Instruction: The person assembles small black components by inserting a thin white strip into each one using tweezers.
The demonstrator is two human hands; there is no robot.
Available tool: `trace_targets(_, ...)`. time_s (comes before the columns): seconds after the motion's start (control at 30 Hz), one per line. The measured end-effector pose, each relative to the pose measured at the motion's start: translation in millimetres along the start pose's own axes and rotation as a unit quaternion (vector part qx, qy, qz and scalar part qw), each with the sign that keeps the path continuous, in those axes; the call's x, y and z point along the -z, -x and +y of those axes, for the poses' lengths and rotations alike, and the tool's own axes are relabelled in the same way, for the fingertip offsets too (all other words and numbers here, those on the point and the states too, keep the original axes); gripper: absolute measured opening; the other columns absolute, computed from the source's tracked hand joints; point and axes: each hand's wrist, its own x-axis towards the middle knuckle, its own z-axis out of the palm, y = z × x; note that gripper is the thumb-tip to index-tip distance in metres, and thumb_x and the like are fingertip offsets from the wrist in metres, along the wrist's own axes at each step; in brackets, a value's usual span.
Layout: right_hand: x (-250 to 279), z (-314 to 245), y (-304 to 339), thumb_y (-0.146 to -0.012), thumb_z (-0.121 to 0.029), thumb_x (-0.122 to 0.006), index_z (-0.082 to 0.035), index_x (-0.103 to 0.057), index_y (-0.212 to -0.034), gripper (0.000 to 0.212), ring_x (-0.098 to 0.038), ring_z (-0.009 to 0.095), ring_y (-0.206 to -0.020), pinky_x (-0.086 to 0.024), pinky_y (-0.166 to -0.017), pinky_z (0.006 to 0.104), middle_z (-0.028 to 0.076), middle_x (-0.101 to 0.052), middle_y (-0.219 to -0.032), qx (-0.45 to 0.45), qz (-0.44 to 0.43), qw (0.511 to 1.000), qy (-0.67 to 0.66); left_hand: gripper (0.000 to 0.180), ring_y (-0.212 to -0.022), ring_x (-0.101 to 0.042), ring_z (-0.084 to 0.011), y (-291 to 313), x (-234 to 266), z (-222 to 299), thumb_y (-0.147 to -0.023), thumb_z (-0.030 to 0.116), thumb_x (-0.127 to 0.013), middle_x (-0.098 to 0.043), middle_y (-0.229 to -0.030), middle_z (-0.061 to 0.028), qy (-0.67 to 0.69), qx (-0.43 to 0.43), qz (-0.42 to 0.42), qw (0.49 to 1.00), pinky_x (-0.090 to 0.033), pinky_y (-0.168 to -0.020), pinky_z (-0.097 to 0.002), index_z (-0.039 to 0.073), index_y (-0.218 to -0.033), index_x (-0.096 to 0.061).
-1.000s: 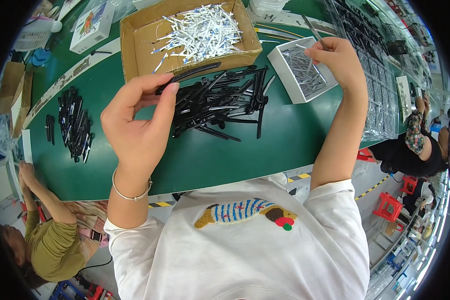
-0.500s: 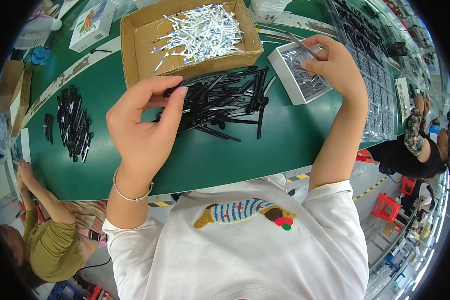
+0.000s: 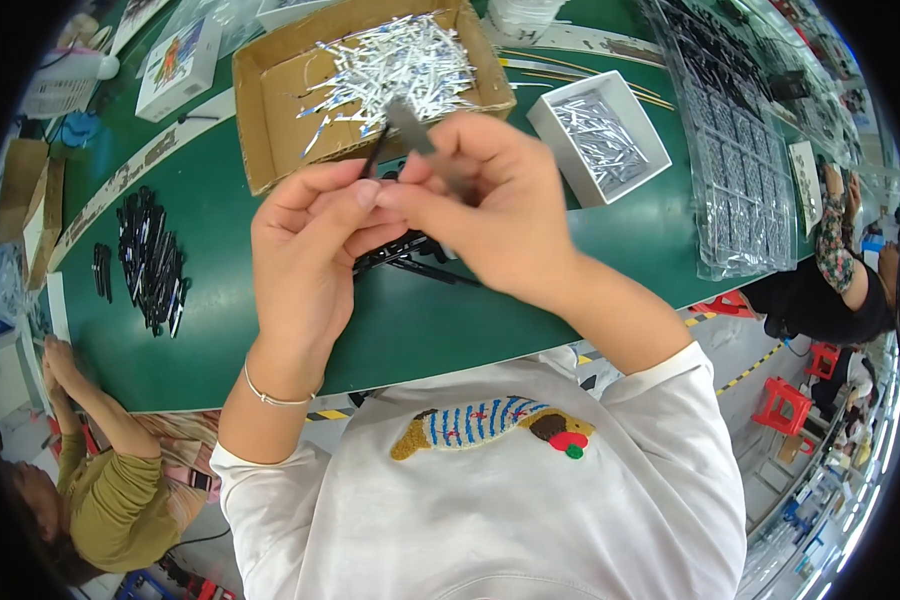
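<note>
Both hands meet above the middle of the green table (image 3: 630, 260). Pinched in my left hand (image 3: 305, 230) is a thin black plastic strip (image 3: 376, 150), its end pointing up. A flat grey metal tool, apparently tweezers (image 3: 410, 125), is gripped in my right hand (image 3: 500, 210); it is blurred by motion. The fingertips of the two hands touch, hiding whatever lies between them. Under the hands is a heap of similar black strips (image 3: 420, 262), largely covered. To the right stands a white box (image 3: 642, 128) of small silver pieces (image 3: 600, 140).
A cardboard box (image 3: 270, 100) of white-and-blue slips (image 3: 400, 75) stands beyond the hands. Black strips (image 3: 150, 260) form another pile at left. Clear compartment trays (image 3: 740, 200) lie at right. One person (image 3: 115, 490) sits at left; another (image 3: 820, 280) is at far right.
My right hand has moved left from the white box to my left hand, bringing the tool. The black strip in my left hand has turned upward.
</note>
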Motion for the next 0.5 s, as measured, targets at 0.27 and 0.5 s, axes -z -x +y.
trace_targets(0.27, 4.8, 5.9, -1.1, -0.076, 0.003, -0.071, -0.005, -0.047, -0.082, 0.026, -0.043, -0.001, -0.059, -0.031, -0.049, 0.0161, -0.005, -0.048, -0.070, -0.011, -0.061, 0.996, -0.071, 0.015, -0.081, -0.067, -0.0215, -7.4, 16.1, 3.0, -0.086, 0.003, -0.057, -0.066, -0.094, -0.0141, 0.084, 0.139, -0.058, 0.985, -0.059, -0.072, -0.0322, 0.000, -0.101, -0.061)
trace_targets(0.5, 12.7, -2.3, -1.2, -0.073, 0.003, -0.073, -0.006, -0.048, -0.088, 0.031, -0.043, -0.001, -0.058, -0.033, -0.049, 0.0158, -0.004, -0.049, -0.071, -0.076, -0.100, 0.989, -0.074, 0.016, -0.078, -0.067, -0.0218, -5.1, 17.7, -3.2, -0.085, 0.002, -0.059, -0.066, -0.091, -0.0142, 0.044, 0.135, -0.070, 0.987, -0.060, -0.069, -0.0338, -0.001, -0.100, -0.060)
